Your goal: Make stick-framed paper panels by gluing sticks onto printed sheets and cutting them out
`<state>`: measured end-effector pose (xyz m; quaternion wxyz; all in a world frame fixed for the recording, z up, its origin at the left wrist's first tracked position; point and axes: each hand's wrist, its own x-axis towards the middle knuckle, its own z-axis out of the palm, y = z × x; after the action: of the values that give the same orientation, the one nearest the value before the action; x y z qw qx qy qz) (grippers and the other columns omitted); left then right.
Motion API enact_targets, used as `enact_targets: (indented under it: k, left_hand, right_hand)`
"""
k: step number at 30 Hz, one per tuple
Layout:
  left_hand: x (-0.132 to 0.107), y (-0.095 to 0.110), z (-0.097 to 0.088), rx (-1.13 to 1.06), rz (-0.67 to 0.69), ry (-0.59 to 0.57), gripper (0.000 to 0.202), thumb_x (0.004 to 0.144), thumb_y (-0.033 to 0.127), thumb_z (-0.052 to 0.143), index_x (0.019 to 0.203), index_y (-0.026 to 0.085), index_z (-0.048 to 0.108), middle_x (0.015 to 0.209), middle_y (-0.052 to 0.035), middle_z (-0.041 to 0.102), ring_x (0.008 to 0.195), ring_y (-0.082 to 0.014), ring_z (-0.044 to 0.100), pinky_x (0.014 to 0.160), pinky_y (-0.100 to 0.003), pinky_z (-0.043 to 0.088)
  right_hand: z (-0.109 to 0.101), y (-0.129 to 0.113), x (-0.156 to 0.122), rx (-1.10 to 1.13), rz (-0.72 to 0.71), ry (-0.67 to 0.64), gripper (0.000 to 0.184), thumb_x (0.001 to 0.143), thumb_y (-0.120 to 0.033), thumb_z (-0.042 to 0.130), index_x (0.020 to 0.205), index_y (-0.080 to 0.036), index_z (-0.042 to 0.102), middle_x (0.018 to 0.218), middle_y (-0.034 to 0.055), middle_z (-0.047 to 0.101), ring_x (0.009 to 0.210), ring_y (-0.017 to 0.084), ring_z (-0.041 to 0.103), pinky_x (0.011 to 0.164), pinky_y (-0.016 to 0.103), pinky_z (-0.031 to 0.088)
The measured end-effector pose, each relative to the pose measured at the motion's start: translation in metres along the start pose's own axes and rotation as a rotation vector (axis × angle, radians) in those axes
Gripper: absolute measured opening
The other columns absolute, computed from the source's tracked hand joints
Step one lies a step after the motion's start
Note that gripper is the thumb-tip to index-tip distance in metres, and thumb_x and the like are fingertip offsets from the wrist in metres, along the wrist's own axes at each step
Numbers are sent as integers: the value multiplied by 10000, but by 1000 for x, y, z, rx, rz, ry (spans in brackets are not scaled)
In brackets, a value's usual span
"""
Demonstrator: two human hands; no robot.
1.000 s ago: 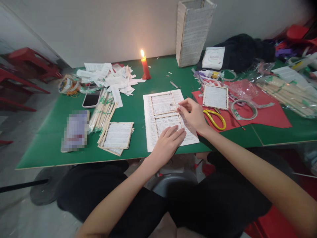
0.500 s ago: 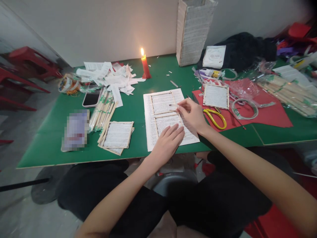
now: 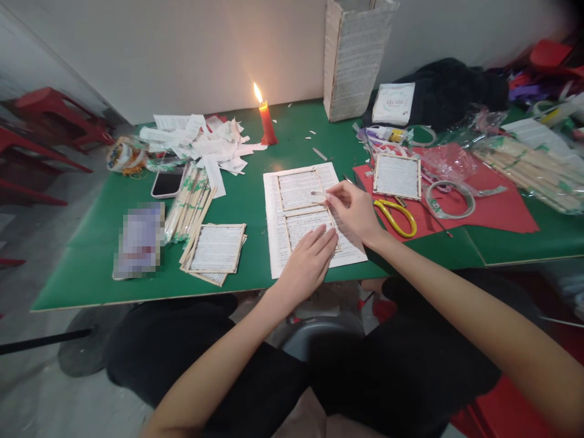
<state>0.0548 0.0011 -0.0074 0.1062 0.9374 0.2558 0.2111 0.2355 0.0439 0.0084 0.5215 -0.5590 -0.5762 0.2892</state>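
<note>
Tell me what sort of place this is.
Probably a craft workroom: a green table holds yellow scissors, bundled wooden sticks and stick-framed paper panels.

A white wall runs along the far side of the room, behind a green-topped work table. Red plastic stools stand at the left on a grey floor. A lit red candle on the table shows a small, bright flame.
</note>
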Motion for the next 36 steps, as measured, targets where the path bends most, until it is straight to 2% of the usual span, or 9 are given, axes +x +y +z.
enact_targets:
  k: [5, 18, 23, 29, 36]
  left_hand:
    - [0, 0, -2, -5, 3, -10, 390, 1032, 155, 382, 1402, 144, 504, 1435, -140, 570, 1440, -285, 398, 1111, -514, 441]
    - [1, 2, -4, 6, -6, -32, 375, 1026, 151, 391, 1377, 118, 518, 1419, -150, 578, 1423, -300, 417, 1114, -511, 437]
    - [2, 2, -2, 16, -7, -16, 365, 1023, 150, 401, 1363, 124, 531, 1421, -148, 579, 1421, -306, 422, 1116, -517, 435]
    - [0, 2, 0, 32, -11, -8, 381, 1034, 156, 380, 1395, 141, 503, 1458, -139, 549, 1461, -290, 361, 1126, -536, 415]
    - [1, 2, -1, 32, -6, -5, 374, 1033, 156, 384, 1383, 134, 514, 1446, -136, 563, 1449, -284, 385, 1126, -521, 418]
  right_hand:
    - [0, 1, 0, -10, 7, -1, 146, 893, -372, 601, 848, -240, 558, 812, 17, 690, 786, 206, 698, 782, 406, 562]
    - [-2, 2, -2, -44, -7, -26, 76, 906, -307, 559, 864, -244, 555, 769, 8, 693, 753, 204, 700, 755, 391, 553]
    - [-9, -4, -6, -61, -43, 21, 105, 935, -350, 533, 918, -248, 552, 867, 29, 719, 849, 215, 712, 784, 387, 549]
    - [-14, -3, -12, -111, -51, -24, 178, 991, -424, 446, 1015, -260, 507, 857, 42, 744, 832, 225, 725, 785, 405, 533]
    - [-12, 2, -13, -141, -76, -75, 194, 1011, -432, 379, 1032, -263, 472, 859, 49, 738, 827, 227, 719, 759, 395, 532]
